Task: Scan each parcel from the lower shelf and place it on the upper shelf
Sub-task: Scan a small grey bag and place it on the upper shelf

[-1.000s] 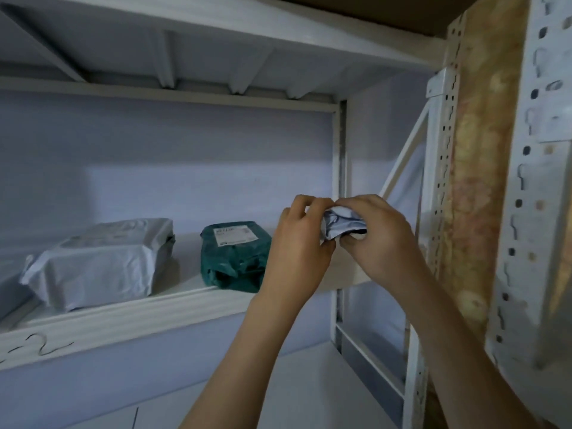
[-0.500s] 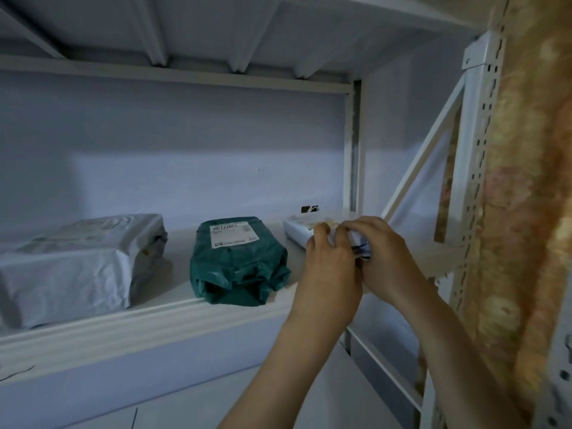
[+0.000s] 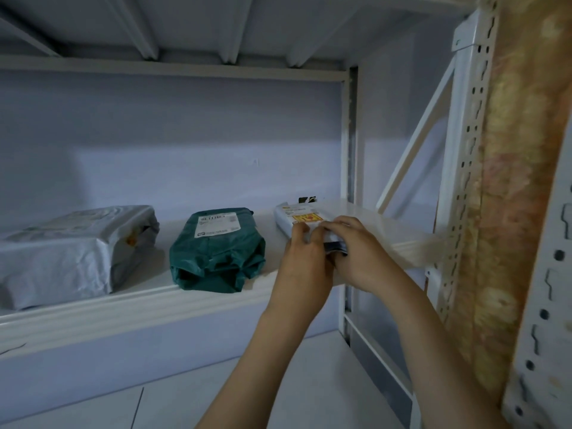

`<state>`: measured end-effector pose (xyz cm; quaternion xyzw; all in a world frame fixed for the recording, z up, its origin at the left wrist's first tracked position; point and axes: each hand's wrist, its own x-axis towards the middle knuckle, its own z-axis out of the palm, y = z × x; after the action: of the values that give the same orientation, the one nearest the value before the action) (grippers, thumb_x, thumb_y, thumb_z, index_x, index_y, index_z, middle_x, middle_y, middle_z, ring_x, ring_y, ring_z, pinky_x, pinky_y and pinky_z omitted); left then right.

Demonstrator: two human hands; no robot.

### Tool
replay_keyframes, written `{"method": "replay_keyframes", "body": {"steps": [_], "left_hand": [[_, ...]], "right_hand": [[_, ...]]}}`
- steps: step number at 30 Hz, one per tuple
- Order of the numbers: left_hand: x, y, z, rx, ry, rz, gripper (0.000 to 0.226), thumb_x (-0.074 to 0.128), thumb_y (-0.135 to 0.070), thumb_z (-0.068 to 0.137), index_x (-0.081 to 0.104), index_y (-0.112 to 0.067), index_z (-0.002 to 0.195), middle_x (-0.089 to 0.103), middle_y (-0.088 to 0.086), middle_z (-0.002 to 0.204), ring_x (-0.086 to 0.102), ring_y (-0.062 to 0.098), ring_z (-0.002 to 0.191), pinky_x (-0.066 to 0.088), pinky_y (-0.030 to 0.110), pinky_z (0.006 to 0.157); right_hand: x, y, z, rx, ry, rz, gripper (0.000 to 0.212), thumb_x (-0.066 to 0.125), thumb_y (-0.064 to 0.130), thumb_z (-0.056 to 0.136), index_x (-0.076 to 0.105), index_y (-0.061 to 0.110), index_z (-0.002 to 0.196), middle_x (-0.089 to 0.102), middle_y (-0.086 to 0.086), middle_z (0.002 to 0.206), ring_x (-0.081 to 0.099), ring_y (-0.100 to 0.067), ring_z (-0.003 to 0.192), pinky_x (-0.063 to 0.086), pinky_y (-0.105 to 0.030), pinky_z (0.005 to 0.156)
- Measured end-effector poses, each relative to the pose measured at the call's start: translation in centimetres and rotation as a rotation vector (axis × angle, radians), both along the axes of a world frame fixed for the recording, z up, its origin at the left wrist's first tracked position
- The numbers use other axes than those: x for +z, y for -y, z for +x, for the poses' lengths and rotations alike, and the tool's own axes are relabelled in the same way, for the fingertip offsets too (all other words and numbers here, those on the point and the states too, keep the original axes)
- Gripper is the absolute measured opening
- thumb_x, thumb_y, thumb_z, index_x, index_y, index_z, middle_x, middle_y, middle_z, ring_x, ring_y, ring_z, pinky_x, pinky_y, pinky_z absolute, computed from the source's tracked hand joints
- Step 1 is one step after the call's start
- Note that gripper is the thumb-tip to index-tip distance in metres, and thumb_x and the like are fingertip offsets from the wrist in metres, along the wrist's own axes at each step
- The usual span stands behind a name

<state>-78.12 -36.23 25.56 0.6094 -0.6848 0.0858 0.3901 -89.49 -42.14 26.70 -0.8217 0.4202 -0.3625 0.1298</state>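
Observation:
A small white parcel (image 3: 298, 216) with a yellow and red label lies flat on the white shelf (image 3: 148, 301), at its right end. My left hand (image 3: 305, 261) and my right hand (image 3: 356, 252) both grip the parcel's near end, fingers curled over its top edge. A green parcel (image 3: 218, 252) with a white label lies left of it. Further left rests a bigger grey-white parcel (image 3: 74, 252).
A perforated white upright (image 3: 464, 168) and a diagonal brace (image 3: 418, 134) stand just right of my hands. Beyond them is a mottled orange surface (image 3: 520, 181). Another shelf's ribbed underside (image 3: 185, 26) hangs overhead. Pale floor tiles (image 3: 154, 404) show below.
Both hands carried the small parcel forward and set it down on the shelf; it was bunched between my hands a second ago and now lies flat. The view shifted slightly left.

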Motion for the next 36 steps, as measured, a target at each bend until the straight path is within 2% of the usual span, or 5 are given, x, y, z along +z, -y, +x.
{"method": "replay_keyframes", "body": {"steps": [7,9,12,16,36], "left_hand": [[-0.2,-2.3,0.0,-0.052,-0.06,-0.06,0.054,0.061,-0.01,0.09,0.045,-0.014,0.141,0.03,0.008,0.148,0.056,0.027,0.12,0.042,0.021,0.098],[-0.4,-4.0,-0.2,-0.035,-0.083,-0.124,0.046,0.061,-0.012,0.09,0.053,-0.017,0.135,0.04,0.005,0.139,0.059,0.021,0.11,0.045,0.019,0.093],[-0.9,-6.0,-0.1,0.001,-0.117,-0.147,0.03,0.06,-0.015,0.089,0.067,-0.02,0.118,0.059,0.001,0.115,0.063,0.018,0.093,0.053,0.031,0.082],[-2.6,-7.2,1.6,0.117,-0.071,-0.07,0.017,0.057,-0.02,0.087,0.071,-0.022,0.097,0.067,-0.003,0.09,0.064,0.017,0.079,0.056,0.037,0.071],[-17.3,-30.2,29.1,0.659,-0.352,0.335,0.018,0.057,-0.016,0.086,0.074,-0.02,0.086,0.074,0.004,0.083,0.068,0.027,0.08,0.057,0.037,0.07]], "right_hand": [[-0.2,-2.6,-0.9,-0.092,-0.121,-0.061,0.076,0.055,0.006,0.09,0.026,0.037,0.153,0.004,-0.003,0.164,0.002,-0.026,0.152,-0.007,-0.049,0.123],[-0.7,-3.8,-1.3,-0.08,0.057,-0.174,0.063,0.06,0.006,0.088,0.043,0.029,0.144,0.025,-0.007,0.156,0.028,-0.03,0.143,0.017,-0.052,0.121],[-2.0,-5.0,-1.5,-0.087,0.228,-0.346,0.029,0.065,0.002,0.083,0.066,0.017,0.108,0.059,-0.006,0.112,0.058,-0.025,0.101,0.051,-0.044,0.091],[-3.7,-6.8,-0.1,0.02,0.164,-0.176,0.01,0.063,0.006,0.085,0.068,0.014,0.087,0.056,0.012,0.066,0.053,-0.003,0.059,0.047,-0.027,0.065],[-16.2,-27.0,29.4,0.352,-0.152,0.292,0.017,0.037,0.026,0.101,0.046,0.012,0.096,0.063,-0.008,0.088,0.061,-0.029,0.081,0.046,-0.035,0.067]]}}
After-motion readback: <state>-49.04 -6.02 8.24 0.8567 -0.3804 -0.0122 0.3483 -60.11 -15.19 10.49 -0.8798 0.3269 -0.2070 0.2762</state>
